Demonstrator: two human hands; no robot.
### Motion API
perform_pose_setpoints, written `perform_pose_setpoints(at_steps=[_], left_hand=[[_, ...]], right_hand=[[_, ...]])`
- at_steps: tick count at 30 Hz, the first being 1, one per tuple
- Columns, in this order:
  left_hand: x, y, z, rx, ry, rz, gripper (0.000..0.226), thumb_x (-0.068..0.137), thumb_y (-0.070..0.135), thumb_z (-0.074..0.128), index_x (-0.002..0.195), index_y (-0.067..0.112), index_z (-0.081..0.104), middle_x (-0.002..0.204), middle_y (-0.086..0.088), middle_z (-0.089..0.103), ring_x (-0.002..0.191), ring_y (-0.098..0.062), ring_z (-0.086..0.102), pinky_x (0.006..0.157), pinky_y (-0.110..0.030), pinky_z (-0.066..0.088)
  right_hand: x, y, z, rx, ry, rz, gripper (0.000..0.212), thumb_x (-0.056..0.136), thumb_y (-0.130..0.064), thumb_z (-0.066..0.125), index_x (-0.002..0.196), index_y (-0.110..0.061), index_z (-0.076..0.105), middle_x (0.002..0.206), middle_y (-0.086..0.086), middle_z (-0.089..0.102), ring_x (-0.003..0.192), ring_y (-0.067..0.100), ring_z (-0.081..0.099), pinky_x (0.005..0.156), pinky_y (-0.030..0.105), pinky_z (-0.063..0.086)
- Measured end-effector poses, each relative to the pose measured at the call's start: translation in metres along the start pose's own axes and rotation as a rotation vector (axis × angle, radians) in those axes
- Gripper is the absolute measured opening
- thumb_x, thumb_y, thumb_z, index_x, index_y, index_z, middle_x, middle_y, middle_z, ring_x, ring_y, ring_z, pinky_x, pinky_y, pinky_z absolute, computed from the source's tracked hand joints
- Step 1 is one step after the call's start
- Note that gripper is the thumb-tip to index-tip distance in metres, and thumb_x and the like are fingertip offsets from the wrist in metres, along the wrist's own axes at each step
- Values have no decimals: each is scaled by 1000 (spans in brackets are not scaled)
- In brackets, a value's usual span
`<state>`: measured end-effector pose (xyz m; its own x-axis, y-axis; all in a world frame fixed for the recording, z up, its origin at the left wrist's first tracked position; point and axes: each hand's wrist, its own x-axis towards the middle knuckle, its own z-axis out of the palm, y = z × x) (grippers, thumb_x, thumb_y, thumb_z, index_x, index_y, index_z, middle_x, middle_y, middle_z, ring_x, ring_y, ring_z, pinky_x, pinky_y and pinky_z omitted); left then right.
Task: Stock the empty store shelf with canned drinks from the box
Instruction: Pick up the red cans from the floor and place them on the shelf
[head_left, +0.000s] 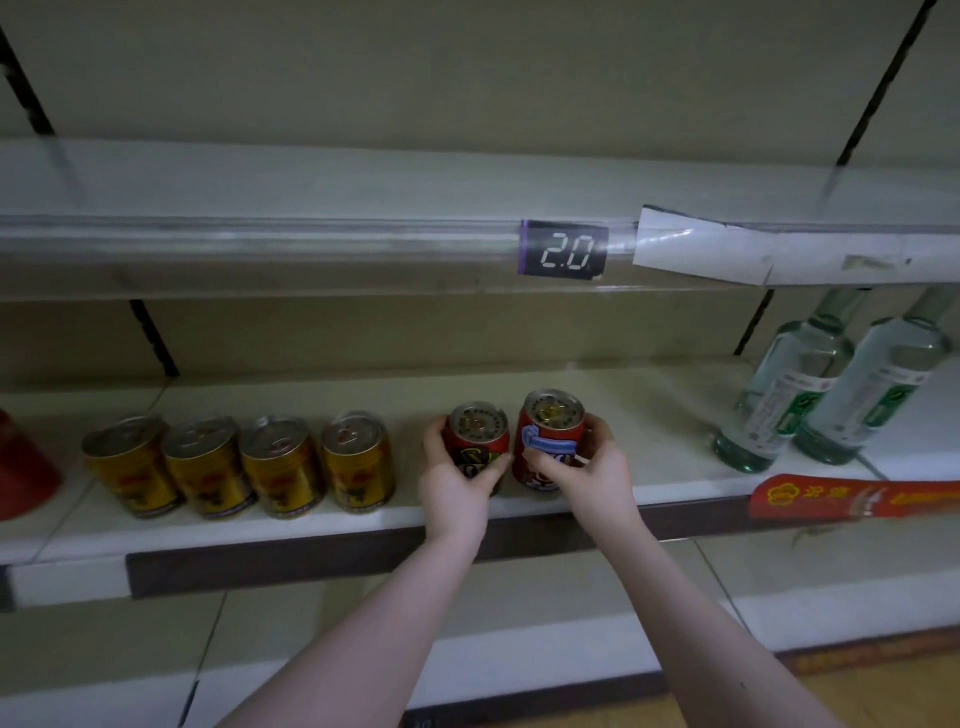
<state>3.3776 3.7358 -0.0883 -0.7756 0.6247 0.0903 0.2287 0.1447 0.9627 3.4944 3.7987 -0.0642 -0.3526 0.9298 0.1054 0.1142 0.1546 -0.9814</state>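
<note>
Two red drink cans stand upright side by side on the white middle shelf (649, 415). My left hand (457, 483) grips the left red can (478, 431) from the front. My right hand (587, 467) grips the right red can (550, 426), thumb across its blue label. Left of them, several gold cans (358, 462) stand in a row near the shelf's front edge. The box is not in view.
Two clear glass bottles (789, 395) stand at the right of the shelf, above a red shelf-edge strip (852, 499). A red object (21, 467) sits at the far left. The upper shelf carries a price tag reading 2.0 (563, 252). A lower shelf (519, 597) lies below.
</note>
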Motion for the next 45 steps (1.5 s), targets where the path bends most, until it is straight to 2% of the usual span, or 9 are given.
perform_pose_setpoints(at_steps=[8,12,15,18,22,26,29,33,45], left_hand=[[2,-5,3,30,-48,2,78,71,24,78,133,16,30,132,-11,50,121,-28,51,102,-41,44],[0,-1,1,46,-92,-36,87,70,18,79,138,17,24,134,-12,50,123,-29,51,102,-38,43],[-2,13,-11,80,-107,-24,102,65,17,83,144,23,19,141,-8,44,129,-25,45,107,-37,39],[-10,48,-23,43,-29,20,93,70,19,80,145,23,24,146,0,37,133,-15,38,106,-24,32],[-33,108,-30,-247,-4,-37,55,86,22,64,136,24,40,132,15,45,125,0,37,100,-14,31],[-64,156,-50,-365,-71,-146,23,93,21,52,114,15,58,107,8,63,109,-11,59,88,-16,47],[-93,195,-76,-427,-76,-205,20,95,21,47,104,12,62,100,5,67,99,-13,63,92,-32,51],[-123,255,-123,-479,-112,-168,25,94,23,43,101,13,65,100,3,70,97,-14,65,87,-28,51],[-147,453,-275,-535,-122,166,33,92,42,33,105,30,61,114,5,67,109,-12,61,95,-30,47]], right_hand=[[10,12,9,-37,-47,47,58,71,-1,77,119,-14,47,97,-7,59,87,4,59,64,9,48],[8,9,9,-52,-73,86,69,70,3,76,130,-7,42,112,4,58,107,19,58,70,9,50],[-1,-9,2,7,-100,149,89,76,3,71,147,-6,18,126,-5,43,126,14,43,84,8,39],[-15,-37,-3,29,-57,166,76,87,-12,63,149,-13,17,150,-2,31,135,10,33,93,9,30],[-42,-90,0,223,-89,196,48,98,-24,42,145,-20,29,121,-20,50,99,-17,53,72,-3,42],[-75,-140,1,252,-33,199,37,97,-36,38,132,-26,47,128,-9,54,120,5,51,89,6,43],[-111,-186,-9,239,-5,192,39,96,-36,36,130,-23,52,130,-7,57,120,-1,51,101,16,41],[-151,-260,-24,228,9,153,44,94,-38,33,134,-25,47,135,-14,51,119,-14,45,89,-3,35],[-195,-492,-11,283,-28,-256,43,97,-29,37,138,-17,41,142,-2,47,131,6,44,108,18,36]])
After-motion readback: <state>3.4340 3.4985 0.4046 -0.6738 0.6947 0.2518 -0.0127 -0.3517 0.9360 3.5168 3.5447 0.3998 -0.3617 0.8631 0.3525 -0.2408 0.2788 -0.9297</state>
